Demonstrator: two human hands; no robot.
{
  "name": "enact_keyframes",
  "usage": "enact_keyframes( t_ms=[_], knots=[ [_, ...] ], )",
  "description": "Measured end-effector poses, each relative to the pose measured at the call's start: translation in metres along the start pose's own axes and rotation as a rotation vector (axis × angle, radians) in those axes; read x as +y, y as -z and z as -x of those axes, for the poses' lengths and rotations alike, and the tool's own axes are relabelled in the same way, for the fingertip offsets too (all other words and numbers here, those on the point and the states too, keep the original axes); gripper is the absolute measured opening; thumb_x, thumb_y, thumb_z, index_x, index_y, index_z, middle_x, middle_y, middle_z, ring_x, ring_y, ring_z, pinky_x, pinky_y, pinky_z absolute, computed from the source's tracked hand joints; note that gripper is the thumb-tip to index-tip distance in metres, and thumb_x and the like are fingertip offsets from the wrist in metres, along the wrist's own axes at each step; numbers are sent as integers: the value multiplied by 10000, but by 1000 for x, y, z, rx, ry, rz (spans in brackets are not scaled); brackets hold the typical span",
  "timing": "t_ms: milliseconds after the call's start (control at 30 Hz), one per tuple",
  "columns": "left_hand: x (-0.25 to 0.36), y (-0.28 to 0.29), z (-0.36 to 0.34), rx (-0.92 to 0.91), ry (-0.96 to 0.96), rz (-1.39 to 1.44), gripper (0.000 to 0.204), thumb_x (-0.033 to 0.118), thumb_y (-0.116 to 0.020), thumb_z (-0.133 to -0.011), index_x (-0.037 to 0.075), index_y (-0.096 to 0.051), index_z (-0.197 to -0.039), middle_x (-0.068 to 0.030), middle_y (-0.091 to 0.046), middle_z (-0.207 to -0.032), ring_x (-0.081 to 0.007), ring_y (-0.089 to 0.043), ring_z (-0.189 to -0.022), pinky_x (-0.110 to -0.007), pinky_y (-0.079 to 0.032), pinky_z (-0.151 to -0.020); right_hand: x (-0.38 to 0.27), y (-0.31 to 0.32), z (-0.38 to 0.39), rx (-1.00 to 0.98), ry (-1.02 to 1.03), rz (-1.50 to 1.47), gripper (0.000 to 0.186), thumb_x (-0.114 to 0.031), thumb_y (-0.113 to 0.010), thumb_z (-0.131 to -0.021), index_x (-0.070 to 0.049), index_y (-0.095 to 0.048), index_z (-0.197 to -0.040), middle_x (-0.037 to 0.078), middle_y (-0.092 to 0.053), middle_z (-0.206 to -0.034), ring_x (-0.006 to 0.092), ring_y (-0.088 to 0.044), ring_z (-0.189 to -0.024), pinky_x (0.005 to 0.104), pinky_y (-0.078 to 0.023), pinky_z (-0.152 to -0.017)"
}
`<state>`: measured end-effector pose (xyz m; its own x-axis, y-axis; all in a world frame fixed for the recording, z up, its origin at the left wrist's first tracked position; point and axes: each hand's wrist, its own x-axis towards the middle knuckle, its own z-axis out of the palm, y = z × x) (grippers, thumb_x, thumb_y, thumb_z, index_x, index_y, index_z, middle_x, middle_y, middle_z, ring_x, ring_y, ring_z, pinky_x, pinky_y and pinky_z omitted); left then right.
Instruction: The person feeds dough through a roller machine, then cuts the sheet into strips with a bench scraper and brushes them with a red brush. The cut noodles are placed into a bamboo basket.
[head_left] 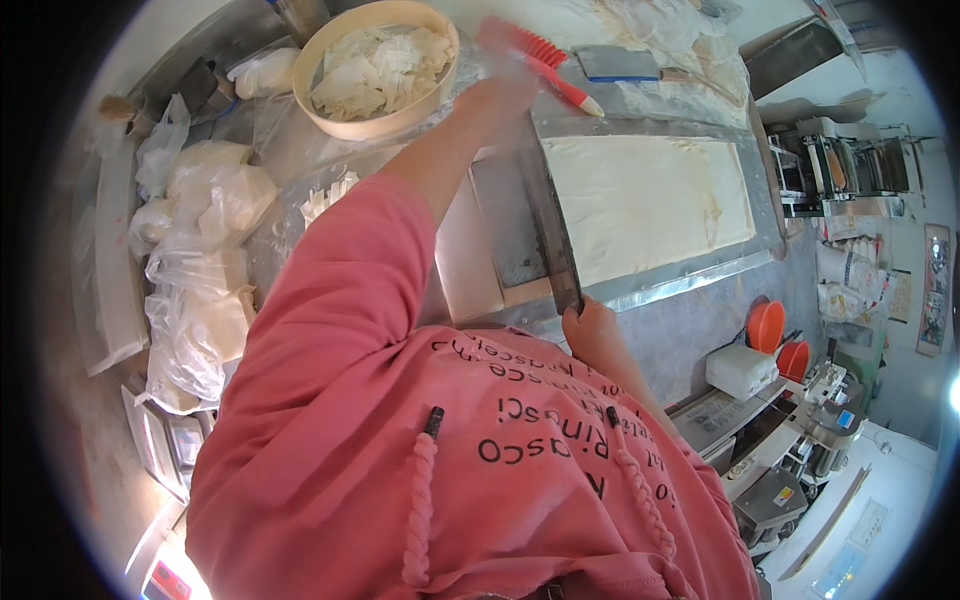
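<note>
A pale, flat dough sheet (pixel 650 205) lies on the work surface, its left edge against a long dark metal bar (pixel 556 225). The near end of that bar is in my right hand (pixel 592 330), its fingers wrapped round it. My left hand (pixel 497 100) reaches far forward, close to the bar's far end, and is smeared by motion, so its grip does not show. Just beyond it lies a red ridged tool (pixel 535 48) with a light-tipped handle, partly blurred. Left of the bar is a dark flat plate (pixel 512 215) with a pale border.
A round tub (pixel 375 125) of pale dough scraps stands at the far left, near bulging plastic bags (pixel 205 275). A blue-edged scraper (pixel 617 64) lies at the back. On the right are a white container (pixel 740 370), orange bowls (pixel 766 325) and machinery (pixel 830 405).
</note>
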<state>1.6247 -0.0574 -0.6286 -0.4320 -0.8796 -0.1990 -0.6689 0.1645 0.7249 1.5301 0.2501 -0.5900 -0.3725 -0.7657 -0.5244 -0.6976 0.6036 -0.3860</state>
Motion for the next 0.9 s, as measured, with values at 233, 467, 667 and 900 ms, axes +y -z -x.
enact_keyframes(
  t_ms=[233, 467, 667, 900],
  knots=[
    [-14, -20, -27, -206, 297, 271, 546, 493, -388, -822, -9, -573, -931, -167, -606, -917, -272, -601, -808, -371, -453, -723, -13, 13, -8, -92, -25, 3, 280, -160, -452, -762, 81, -576, -830, 324, -583, -787, 484, -568, -786, 512, -467, -737],
    [-10, -14, -22, -174, 352, 301, 492, 377, -368, -801, -34, -579, -632, -145, -593, -600, -260, -594, -572, -373, -450, -643, -14, 11, -21, -179, -109, 73, 272, -141, -453, -741, 81, -567, -850, 328, -579, -801, 480, -567, -807, 506, -464, -758],
    [-7, -21, -14, -14, 284, 186, 511, 418, -471, -790, -28, -619, -993, -215, -624, -999, -335, -622, -872, -385, -497, -755, 0, -18, -36, -130, -104, -15, 266, -127, -452, -743, 61, -578, -882, 324, -583, -832, 471, -568, -832, 502, -463, -769],
    [9, -28, 23, 323, -171, -477, 540, 335, -419, -816, 10, -479, -1243, -265, -368, -1344, -365, -320, -1286, -527, -259, -1011, 32, -30, -5, -187, -119, 69, 257, -164, -482, -760, 47, -621, -808, 287, -604, -802, 448, -590, -800, 477, -482, -717]
  ],
)
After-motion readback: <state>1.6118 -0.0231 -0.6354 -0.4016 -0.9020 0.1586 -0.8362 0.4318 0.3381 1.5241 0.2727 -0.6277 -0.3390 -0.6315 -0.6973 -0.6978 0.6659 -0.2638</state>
